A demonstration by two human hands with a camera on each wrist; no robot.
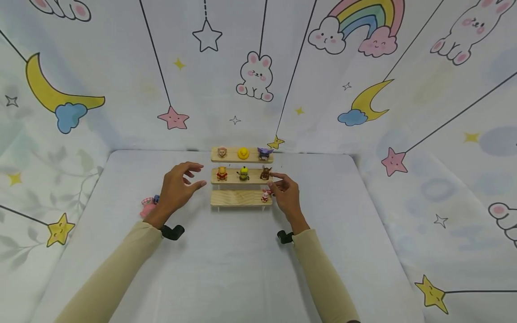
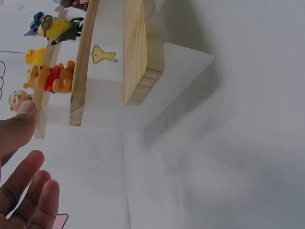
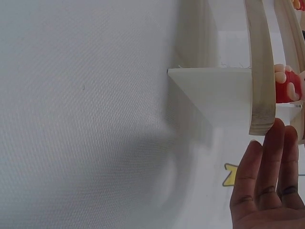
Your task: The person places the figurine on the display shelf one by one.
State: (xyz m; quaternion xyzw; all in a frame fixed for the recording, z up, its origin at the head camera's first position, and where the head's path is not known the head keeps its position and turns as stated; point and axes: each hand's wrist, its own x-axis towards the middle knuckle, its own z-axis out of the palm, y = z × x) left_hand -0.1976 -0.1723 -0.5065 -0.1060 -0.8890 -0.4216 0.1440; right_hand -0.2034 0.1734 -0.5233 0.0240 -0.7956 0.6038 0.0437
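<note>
A three-tier wooden stand (image 1: pixel 226 198) with white supports stands on the white cloth. My right hand (image 1: pixel 286 194) is at its right end, fingers nearly straight, fingertips right at the end of the lowest board, beside a small pink-and-red figurine (image 1: pixel 265 196). To the left of the stand, my left hand (image 1: pixel 177 186) is spread, thumb and fingers apart with nothing between them. On the middle board are a red-shirted bear figurine (image 1: pixel 222 174), a yellow-and-green Minion figurine (image 1: pixel 243 174) and a brown figurine (image 1: pixel 265 173).
The top board holds a pinkish-brown figurine (image 1: pixel 222 152), a yellow duck (image 1: pixel 243 153) and a purple-and-dark figurine (image 1: pixel 264 154). Pink and blue items (image 1: pixel 148 207) lie on the cloth, partly hidden behind my left wrist. A printed backdrop (image 1: pixel 137 89) rises behind the table.
</note>
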